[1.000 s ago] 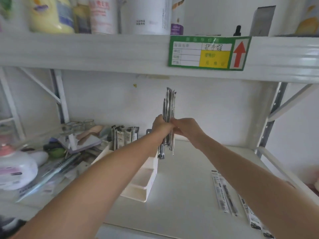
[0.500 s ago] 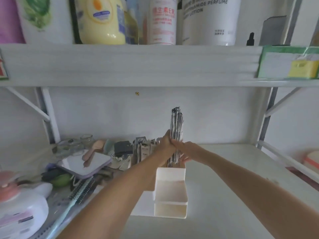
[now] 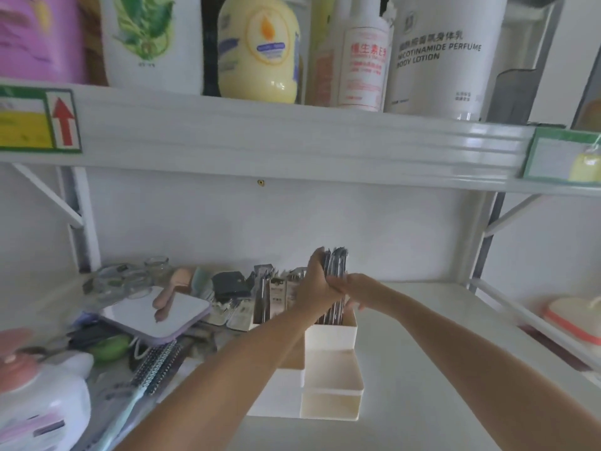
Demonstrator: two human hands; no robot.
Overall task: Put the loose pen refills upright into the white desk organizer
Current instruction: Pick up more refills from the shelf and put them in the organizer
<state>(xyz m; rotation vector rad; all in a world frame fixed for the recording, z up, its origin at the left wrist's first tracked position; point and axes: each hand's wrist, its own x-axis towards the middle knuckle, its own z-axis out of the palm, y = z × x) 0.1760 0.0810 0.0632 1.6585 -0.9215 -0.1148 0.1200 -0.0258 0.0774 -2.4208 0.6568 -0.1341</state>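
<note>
A bundle of packaged pen refills point(image 3: 335, 265) stands upright in the tall rear right compartment of the white desk organizer point(image 3: 331, 369). My left hand point(image 3: 317, 284) is wrapped around the bundle from the left. My right hand point(image 3: 359, 289) rests against its right side with the fingers spread low over the compartment rim. More refill packs point(image 3: 265, 294) stand in the organizer's rear left compartment. The lower ends of the held bundle are hidden inside the compartment.
Clutter fills the shelf's left side: a white tablet-like slab point(image 3: 156, 315), a hairbrush point(image 3: 153, 366), a pink-capped bottle point(image 3: 29, 395), glass jars point(image 3: 156, 265). The upper shelf point(image 3: 292, 141) with lotion bottles hangs close overhead. A side rail point(image 3: 527, 320) borders the right.
The bundle has gone down from above the organizer into its rear right compartment, both hands following. The view has swung left and upward.
</note>
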